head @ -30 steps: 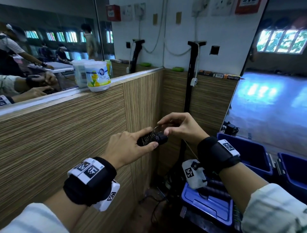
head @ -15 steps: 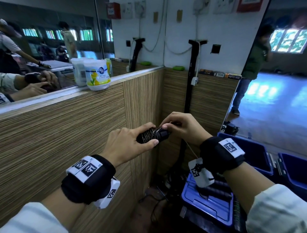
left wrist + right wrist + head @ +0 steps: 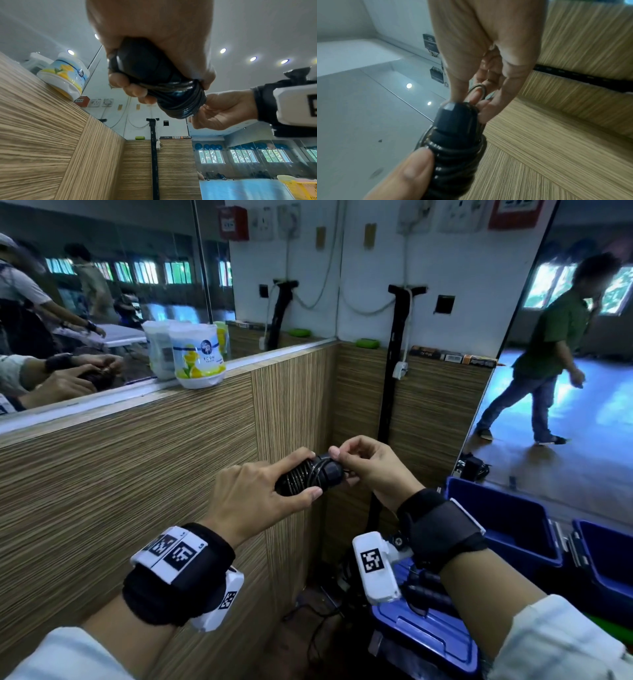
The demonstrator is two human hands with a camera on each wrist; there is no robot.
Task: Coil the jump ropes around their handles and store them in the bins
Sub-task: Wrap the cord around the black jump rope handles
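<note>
I hold black jump rope handles [image 3: 310,475] wound with dark cord at chest height in front of a wood-panelled wall. My left hand [image 3: 263,494] grips the coiled bundle [image 3: 173,97], thumb below and fingers over the top. My right hand [image 3: 363,463] pinches a small loop of the rope [image 3: 478,90] at the handle's end cap [image 3: 455,116]. Blue bins [image 3: 507,529] stand low on the right, and more black handles [image 3: 424,590] lie on a blue lid [image 3: 431,635] beneath my right wrist.
A lemon air-freshener tub [image 3: 198,359] sits on the ledge below a mirror. A black pole [image 3: 390,392] stands in the corner. A person [image 3: 544,364] walks across the blue floor at the right. Cables trail on the floor by the wall.
My right fingers have shifted from above the handle's end onto its tip, tucking the rope end. A person has walked into view from the right. My left grip is unchanged.
</note>
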